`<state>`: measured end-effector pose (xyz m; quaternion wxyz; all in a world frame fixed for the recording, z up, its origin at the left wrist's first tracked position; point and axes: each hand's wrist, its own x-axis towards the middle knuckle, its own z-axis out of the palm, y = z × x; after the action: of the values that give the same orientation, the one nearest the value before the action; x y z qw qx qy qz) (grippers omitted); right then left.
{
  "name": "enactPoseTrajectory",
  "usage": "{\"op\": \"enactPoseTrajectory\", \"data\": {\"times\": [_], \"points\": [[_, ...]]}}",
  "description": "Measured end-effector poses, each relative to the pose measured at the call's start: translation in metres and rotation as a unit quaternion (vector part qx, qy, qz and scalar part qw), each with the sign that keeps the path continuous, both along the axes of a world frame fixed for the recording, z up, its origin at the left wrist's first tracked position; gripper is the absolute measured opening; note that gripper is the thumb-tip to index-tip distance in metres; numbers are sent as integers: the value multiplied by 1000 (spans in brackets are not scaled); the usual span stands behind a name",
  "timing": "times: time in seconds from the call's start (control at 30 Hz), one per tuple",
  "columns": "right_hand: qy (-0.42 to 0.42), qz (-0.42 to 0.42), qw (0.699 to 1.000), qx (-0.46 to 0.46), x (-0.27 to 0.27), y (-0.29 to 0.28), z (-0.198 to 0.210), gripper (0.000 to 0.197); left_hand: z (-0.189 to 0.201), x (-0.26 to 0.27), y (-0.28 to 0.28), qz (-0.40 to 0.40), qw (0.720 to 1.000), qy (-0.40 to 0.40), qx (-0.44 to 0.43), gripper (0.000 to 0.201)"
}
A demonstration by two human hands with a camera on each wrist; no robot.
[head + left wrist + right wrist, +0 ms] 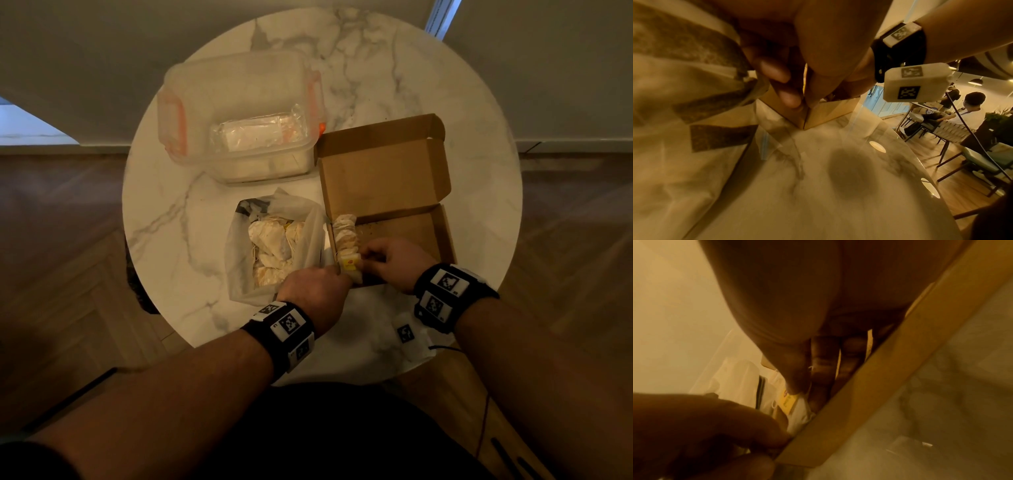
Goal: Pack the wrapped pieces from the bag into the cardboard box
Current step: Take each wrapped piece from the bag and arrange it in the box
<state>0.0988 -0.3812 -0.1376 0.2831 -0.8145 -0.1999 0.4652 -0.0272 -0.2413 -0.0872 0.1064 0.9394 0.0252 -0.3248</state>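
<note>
Round marble table. Wrapped pieces rowed along cardboard box left wall; more in bag alongside. Right hand pinching yellow-tagged piece; left hand gripping box corner. Tag print illegible.

Both forearms reach forward to the near left corner of the cardboard box. The left hand hangs knuckles-up at that corner, fingers curled over its edge. The right hand sits inside the box, thumb and fingers pinching.
</note>
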Motion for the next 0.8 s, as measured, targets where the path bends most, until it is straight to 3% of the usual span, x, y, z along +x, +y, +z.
{"op": "enactPoseTrajectory", "data": {"times": [0.17, 0.47, 0.57, 0.63, 0.8], "points": [[-39, 9, 999, -24, 0, 2, 0, 19, 0, 1, 0, -6, 1000, 3, 4, 29], [-102, 98, 987, -76, -3, 8, -2, 57, -1, 0, -4, 2, 1000, 1, 10, 27], [-164, 120, 975, -90, -7, 13, -4, 51, -1, 0, -4, 8, 1000, 1, 9, 26], [-159, 108, 978, -81, -10, 11, -6, 47, -2, 0, -2, 10, 1000, -2, 3, 27], [-120, 75, 988, -66, -15, 4, -3, 62, 0, -2, -3, 8, 1000, -7, 6, 27]]}}
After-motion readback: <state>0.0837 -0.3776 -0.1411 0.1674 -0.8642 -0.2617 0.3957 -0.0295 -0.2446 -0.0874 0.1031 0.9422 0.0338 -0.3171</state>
